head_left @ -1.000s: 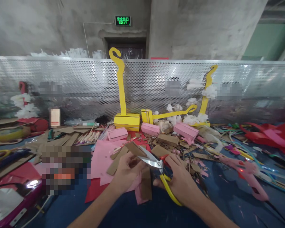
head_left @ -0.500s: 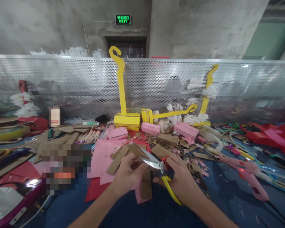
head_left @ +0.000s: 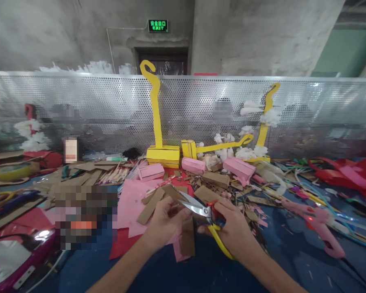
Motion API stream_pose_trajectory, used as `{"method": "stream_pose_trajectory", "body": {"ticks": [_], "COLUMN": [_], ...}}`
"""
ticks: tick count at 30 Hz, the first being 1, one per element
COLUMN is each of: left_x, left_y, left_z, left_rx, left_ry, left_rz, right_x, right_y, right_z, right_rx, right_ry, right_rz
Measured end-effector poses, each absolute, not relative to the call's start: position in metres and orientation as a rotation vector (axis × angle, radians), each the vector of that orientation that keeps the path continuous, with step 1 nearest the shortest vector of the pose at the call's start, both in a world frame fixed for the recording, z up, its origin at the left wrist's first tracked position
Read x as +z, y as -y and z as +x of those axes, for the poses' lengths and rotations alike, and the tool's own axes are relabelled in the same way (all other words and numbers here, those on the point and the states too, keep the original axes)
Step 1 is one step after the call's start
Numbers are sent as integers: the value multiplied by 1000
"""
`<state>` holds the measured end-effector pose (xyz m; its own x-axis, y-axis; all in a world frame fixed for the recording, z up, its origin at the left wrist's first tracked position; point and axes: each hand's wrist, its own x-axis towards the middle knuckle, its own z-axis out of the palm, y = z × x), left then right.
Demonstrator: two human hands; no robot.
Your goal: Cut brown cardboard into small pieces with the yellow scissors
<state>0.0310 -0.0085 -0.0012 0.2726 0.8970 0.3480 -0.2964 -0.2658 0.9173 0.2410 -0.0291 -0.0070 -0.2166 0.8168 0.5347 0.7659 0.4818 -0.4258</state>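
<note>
My right hand [head_left: 233, 224] is closed round the scissors [head_left: 214, 232], which have yellow and red handles. Their silver blades point left, slightly parted, and reach over my left hand's fingertips. My left hand [head_left: 166, 217] is pinched on a small brown cardboard piece [head_left: 172, 192], mostly covered by the fingers and blades. Just below the hands is a cardboard strip [head_left: 188, 239] with pink paper [head_left: 179, 246] against it; whether it hangs from my left hand or lies on the table, I cannot tell. Pink paper sheets [head_left: 129, 203] and cardboard scraps lie beyond my left hand.
A pink glue gun [head_left: 319, 221] with a lit red light lies at right, its cord trailing. Pink boxes [head_left: 193, 166] and a yellow hooked stand [head_left: 155, 110] line the back, before a perforated metal panel [head_left: 110, 106]. A purple power unit [head_left: 24, 264] sits front left.
The scissor blades have come a little closer together and shifted slightly. Both hands stay in nearly the same place, and the rest of the table looks the same.
</note>
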Motion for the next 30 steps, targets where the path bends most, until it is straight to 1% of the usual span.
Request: {"method": "stream_pose_trajectory", "body": {"ticks": [11,20,30], "left_x": [2,5,2], "left_y": [7,8,8], "left_z": [27,26,24], "left_rx": [1310,1288,1266], "left_ry": [-629,-576,-552], "left_rz": [1482,1448,1455], "right_x": [-6,-13,-15], "right_y": [31,33,36], "right_z": [241,242,241], "right_rx": [111,117,70], "right_ry": [1984,1995,2005], "right_rz": [-1295,-1393,-1379]}}
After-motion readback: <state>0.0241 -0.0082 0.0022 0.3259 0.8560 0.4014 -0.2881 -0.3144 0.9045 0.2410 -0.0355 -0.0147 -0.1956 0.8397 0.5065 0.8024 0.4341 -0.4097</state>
